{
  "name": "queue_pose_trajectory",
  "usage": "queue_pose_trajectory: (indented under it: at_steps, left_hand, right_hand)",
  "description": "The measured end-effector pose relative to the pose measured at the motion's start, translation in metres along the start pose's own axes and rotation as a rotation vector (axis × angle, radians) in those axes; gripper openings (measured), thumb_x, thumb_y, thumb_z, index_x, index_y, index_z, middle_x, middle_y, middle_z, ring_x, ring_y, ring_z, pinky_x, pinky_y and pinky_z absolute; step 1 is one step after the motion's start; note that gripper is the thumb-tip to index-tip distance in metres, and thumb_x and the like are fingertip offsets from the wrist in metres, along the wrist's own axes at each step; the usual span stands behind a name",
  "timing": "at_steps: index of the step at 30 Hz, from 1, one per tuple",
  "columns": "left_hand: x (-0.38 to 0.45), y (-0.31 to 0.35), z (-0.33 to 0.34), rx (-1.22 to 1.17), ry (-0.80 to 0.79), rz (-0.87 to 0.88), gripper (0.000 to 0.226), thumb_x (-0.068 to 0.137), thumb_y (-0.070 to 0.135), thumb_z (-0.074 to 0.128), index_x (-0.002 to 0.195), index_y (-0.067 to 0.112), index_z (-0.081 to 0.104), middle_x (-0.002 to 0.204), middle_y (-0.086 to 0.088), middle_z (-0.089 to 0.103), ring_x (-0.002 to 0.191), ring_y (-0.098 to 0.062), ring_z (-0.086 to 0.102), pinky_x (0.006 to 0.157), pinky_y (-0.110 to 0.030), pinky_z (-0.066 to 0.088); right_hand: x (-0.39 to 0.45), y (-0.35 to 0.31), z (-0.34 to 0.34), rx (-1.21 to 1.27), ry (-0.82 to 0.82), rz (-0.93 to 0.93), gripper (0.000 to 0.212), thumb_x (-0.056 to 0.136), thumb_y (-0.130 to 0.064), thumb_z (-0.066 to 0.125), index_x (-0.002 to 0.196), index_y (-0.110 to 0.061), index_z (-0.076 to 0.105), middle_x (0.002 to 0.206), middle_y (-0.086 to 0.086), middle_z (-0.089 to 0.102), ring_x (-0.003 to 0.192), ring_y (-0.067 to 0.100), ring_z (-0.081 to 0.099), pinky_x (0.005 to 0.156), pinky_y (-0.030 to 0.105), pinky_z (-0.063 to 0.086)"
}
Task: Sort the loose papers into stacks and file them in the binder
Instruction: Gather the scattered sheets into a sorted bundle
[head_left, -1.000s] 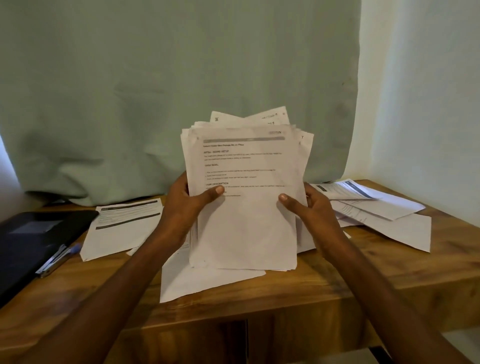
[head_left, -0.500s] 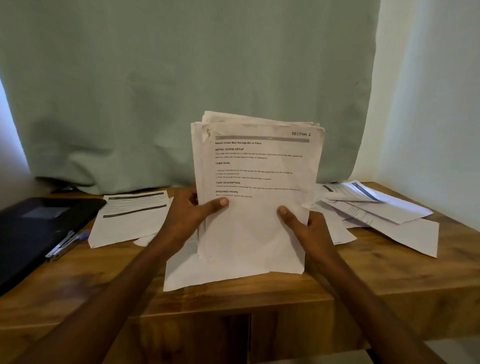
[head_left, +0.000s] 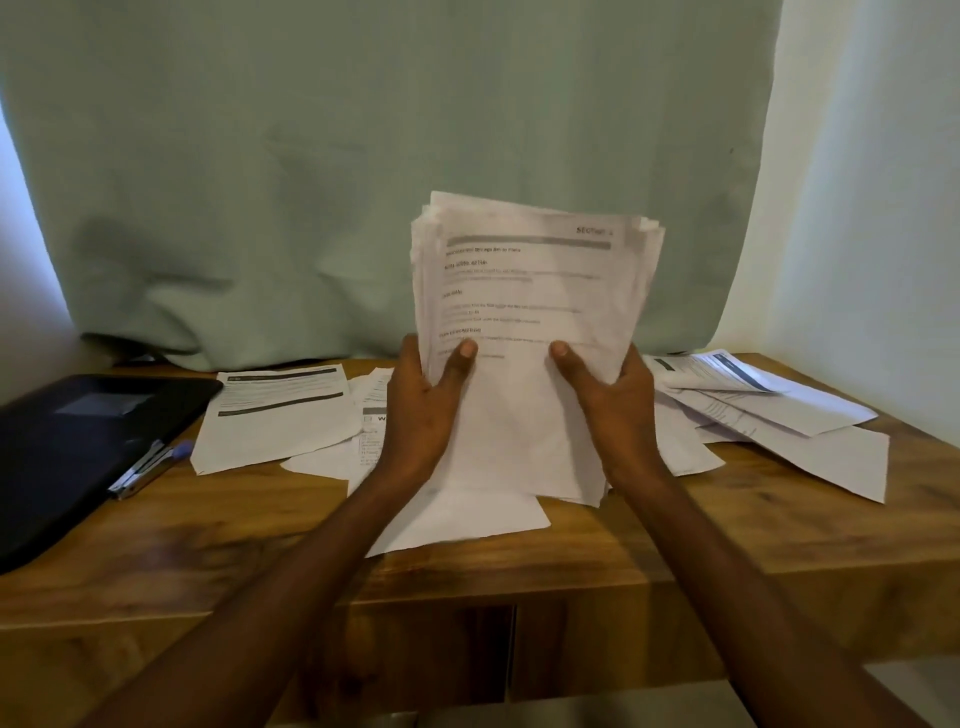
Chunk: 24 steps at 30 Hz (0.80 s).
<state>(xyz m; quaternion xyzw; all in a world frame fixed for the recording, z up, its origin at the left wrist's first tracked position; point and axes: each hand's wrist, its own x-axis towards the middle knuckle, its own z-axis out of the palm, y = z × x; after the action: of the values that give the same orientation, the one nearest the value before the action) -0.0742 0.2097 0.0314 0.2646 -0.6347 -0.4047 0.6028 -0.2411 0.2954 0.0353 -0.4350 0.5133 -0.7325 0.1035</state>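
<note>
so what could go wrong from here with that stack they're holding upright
1. The stack of papers is uneven, with corners sticking out at the top; gripped only at its lower sides by the left hand and right hand, inner sheets could slip out.
2. Its bottom edge sits over a loose sheet on the table; squaring the stack there might push or crumple that sheet.
</note>
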Motion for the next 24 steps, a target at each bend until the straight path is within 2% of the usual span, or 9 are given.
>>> queue_pose_trajectory:
  at_steps: [2, 5, 7, 11, 15, 19, 21, 23, 24]
  left_hand:
    - [-0.005, -0.013, -0.004, 0.018, 0.050, -0.030, 0.046, 0.085, 0.052, 0.068, 0.118, 0.023, 0.052, 0.110, 0.013, 0.065, 0.095, 0.000, 0.064, 0.076, -0.014, 0.056]
    - [0.004, -0.012, -0.010, -0.068, 0.132, 0.018, 0.040, 0.087, 0.039, 0.076, 0.101, 0.010, 0.051, 0.097, 0.004, 0.067, 0.084, 0.002, 0.066, 0.071, -0.014, 0.053]
    - [0.007, -0.004, -0.004, -0.105, 0.097, 0.028, 0.040, 0.090, 0.034, 0.075, 0.109, 0.007, 0.053, 0.104, 0.005, 0.070, 0.089, 0.000, 0.071, 0.073, -0.017, 0.056]
    - [0.005, -0.010, 0.007, -0.053, -0.022, -0.016, 0.046, 0.087, 0.036, 0.079, 0.127, 0.022, 0.060, 0.118, 0.007, 0.071, 0.101, -0.009, 0.071, 0.079, -0.026, 0.062]
    - [0.011, -0.025, 0.002, 0.117, -0.253, -0.163, 0.041, 0.083, 0.042, 0.079, 0.119, 0.027, 0.064, 0.106, 0.015, 0.071, 0.093, -0.008, 0.070, 0.077, -0.028, 0.060]
    - [0.017, -0.041, 0.027, 0.101, -0.151, -0.231, 0.040, 0.087, 0.039, 0.078, 0.118, 0.028, 0.055, 0.095, 0.016, 0.061, 0.082, 0.000, 0.059, 0.065, -0.020, 0.045]
    - [0.023, -0.046, 0.045, -0.025, -0.069, -0.280, 0.035, 0.089, 0.032, 0.077, 0.117, 0.026, 0.056, 0.093, 0.016, 0.062, 0.081, -0.002, 0.060, 0.062, -0.019, 0.045]
    - [0.029, -0.051, 0.065, -0.175, -0.018, -0.346, 0.034, 0.089, 0.026, 0.078, 0.119, 0.024, 0.060, 0.096, 0.013, 0.066, 0.084, -0.005, 0.064, 0.064, -0.020, 0.049]
    - [0.033, -0.053, 0.078, -0.229, -0.007, -0.379, 0.036, 0.088, 0.025, 0.079, 0.119, 0.022, 0.062, 0.098, 0.010, 0.068, 0.086, -0.007, 0.066, 0.065, -0.021, 0.051]
  right_hand:
    - [-0.007, 0.013, -0.003, -0.011, -0.029, 0.070, 0.050, 0.087, -0.040, 0.078, 0.132, -0.024, 0.062, 0.121, -0.009, 0.071, 0.102, 0.005, 0.069, 0.083, 0.025, 0.061]
    - [-0.008, 0.014, -0.009, 0.032, 0.005, 0.068, 0.034, 0.090, -0.031, 0.076, 0.122, -0.025, 0.067, 0.114, -0.011, 0.074, 0.095, 0.003, 0.072, 0.071, 0.018, 0.059]
    - [-0.006, 0.012, -0.010, 0.066, -0.011, 0.089, 0.032, 0.088, -0.030, 0.078, 0.119, -0.026, 0.068, 0.111, -0.009, 0.076, 0.096, 0.006, 0.073, 0.074, 0.019, 0.059]
    - [-0.004, 0.014, -0.011, 0.028, -0.063, 0.146, 0.037, 0.083, -0.029, 0.083, 0.115, -0.030, 0.063, 0.108, -0.011, 0.072, 0.097, 0.005, 0.069, 0.070, 0.013, 0.055]
    - [-0.001, 0.015, -0.026, 0.075, 0.028, 0.182, 0.047, 0.084, -0.031, 0.082, 0.126, -0.021, 0.062, 0.109, -0.008, 0.072, 0.092, 0.003, 0.069, 0.072, 0.019, 0.056]
    - [0.023, 0.020, -0.060, 0.006, -0.034, 0.231, 0.037, 0.095, -0.055, 0.059, 0.114, -0.025, 0.071, 0.107, -0.006, 0.077, 0.099, 0.014, 0.074, 0.085, 0.033, 0.061]
    - [0.042, 0.028, -0.095, -0.148, 0.074, 0.151, 0.042, 0.102, -0.054, 0.048, 0.108, -0.020, 0.073, 0.105, -0.007, 0.077, 0.096, 0.015, 0.073, 0.082, 0.026, 0.058]
    - [0.064, 0.049, -0.141, -0.533, 0.149, 0.075, 0.034, 0.104, -0.048, 0.051, 0.110, -0.019, 0.068, 0.110, -0.009, 0.070, 0.090, 0.014, 0.068, 0.080, 0.019, 0.051]
    - [0.077, 0.061, -0.165, -0.722, 0.140, 0.068, 0.035, 0.102, -0.047, 0.054, 0.121, -0.020, 0.067, 0.119, -0.008, 0.067, 0.096, 0.014, 0.067, 0.087, 0.022, 0.049]
